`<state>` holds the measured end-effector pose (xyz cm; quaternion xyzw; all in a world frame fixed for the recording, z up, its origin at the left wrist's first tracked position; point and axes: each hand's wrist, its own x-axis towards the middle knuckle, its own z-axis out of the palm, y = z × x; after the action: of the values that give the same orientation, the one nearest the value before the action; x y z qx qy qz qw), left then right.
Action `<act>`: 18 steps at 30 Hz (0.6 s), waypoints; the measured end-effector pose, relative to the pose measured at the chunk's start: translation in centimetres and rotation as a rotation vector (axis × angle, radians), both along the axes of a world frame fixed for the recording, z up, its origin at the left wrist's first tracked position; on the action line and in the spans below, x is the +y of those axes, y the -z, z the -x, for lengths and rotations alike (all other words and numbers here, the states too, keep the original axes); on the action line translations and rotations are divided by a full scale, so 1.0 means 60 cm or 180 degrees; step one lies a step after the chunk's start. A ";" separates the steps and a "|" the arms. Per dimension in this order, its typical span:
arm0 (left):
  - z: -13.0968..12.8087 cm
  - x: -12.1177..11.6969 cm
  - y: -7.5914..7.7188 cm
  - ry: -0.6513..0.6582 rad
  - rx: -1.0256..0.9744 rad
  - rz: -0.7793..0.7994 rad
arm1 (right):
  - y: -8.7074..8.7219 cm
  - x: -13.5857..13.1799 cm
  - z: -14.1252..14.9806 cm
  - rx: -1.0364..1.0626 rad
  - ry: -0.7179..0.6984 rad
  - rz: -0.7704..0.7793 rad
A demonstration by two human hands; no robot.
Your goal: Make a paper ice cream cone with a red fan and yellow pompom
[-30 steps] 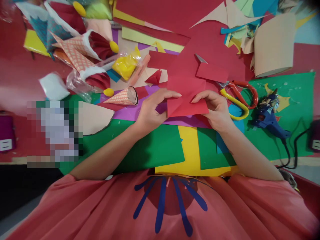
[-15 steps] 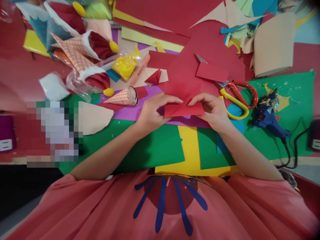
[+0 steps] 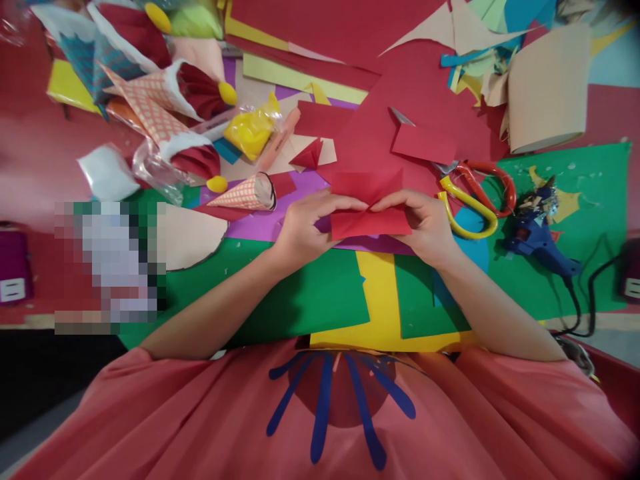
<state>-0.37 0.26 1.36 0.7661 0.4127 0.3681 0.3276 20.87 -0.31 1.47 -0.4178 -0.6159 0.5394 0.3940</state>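
Between my two hands is a small piece of red paper with creases meeting near its middle. My left hand pinches its left side, thumb below and index finger reaching to the centre. On the other side, my right hand grips the right edge, its index fingertip close to the left one. Just beyond lies a folded red paper piece. Right of my right hand rest scissors with red and yellow handles, their blades partly under a red paper rectangle.
A blue glue gun with a cord sits at the right on green sheet. Paper cones and a bag of yellow material lie at the left. A beige paper roll stands at the back right.
The red paper has opened up, so its far half now shows beyond my fingers. Both index fingertips have drawn together at its middle.
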 end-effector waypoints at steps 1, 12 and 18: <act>0.000 0.000 0.000 0.0029 -0.0048 0.0040 | 0.000 0.000 0.000 -0.0004 0.0008 -0.0009; -0.002 -0.001 -0.004 -0.0097 -0.0356 0.0294 | -0.011 0.005 0.006 0.0022 0.0350 -0.0008; -0.004 -0.004 0.007 -0.0277 -0.0423 0.0309 | -0.009 0.007 0.009 0.0217 0.0447 0.0157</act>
<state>-0.14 0.02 0.96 0.7044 0.4403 0.4116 0.3748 20.32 0.10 1.98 -0.4509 -0.5578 0.5394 0.4411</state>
